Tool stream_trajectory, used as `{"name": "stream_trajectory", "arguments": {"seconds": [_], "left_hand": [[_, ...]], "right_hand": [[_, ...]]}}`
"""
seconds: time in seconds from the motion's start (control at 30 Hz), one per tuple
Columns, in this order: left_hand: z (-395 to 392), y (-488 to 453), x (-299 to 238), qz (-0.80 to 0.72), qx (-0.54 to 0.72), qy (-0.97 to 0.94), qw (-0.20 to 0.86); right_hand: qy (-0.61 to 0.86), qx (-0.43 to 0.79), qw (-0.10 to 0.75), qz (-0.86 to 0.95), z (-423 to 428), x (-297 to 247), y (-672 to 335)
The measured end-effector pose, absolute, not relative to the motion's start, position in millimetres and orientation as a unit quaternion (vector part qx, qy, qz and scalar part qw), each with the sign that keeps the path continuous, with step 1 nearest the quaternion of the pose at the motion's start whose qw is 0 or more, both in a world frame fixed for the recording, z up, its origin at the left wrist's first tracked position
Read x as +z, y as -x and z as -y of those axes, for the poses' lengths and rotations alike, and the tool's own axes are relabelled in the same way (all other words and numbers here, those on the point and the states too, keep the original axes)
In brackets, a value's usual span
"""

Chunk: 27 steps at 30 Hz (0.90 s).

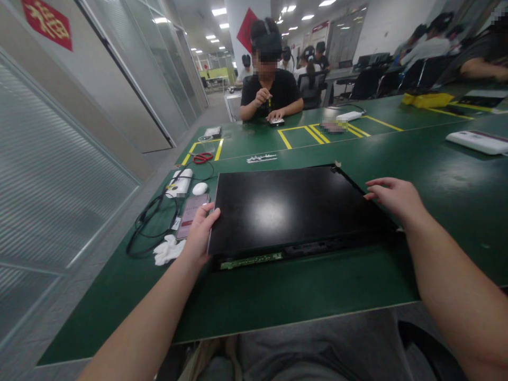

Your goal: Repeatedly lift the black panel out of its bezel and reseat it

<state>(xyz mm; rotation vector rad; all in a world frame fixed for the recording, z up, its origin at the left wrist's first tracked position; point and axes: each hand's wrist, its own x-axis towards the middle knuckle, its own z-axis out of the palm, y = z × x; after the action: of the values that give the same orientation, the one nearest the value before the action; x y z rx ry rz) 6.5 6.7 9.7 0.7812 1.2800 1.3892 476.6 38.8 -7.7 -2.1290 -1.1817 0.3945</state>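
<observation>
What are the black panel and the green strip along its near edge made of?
Black panel: possibly plastic or coated glass, satiny; it reflects a blurred bright patch. Green strip: likely circuit board, from its colour and small markings; finish unclear.

The green surface supports a black frame at centre; a phone, round white item, crumpled white cloth and black cable at left; and a white device at right.
</observation>
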Motion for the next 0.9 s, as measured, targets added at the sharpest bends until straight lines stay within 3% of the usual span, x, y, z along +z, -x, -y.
{"name": "stream_trajectory", "arguments": {"seconds": [0.9], "left_hand": [[-9.0,-7.7,5.7,-0.544,0.550,-0.353,0.526]], "right_hand": [[0.838,0.090,0.260,0.471,-36.2,2.8,-466.0]]}}
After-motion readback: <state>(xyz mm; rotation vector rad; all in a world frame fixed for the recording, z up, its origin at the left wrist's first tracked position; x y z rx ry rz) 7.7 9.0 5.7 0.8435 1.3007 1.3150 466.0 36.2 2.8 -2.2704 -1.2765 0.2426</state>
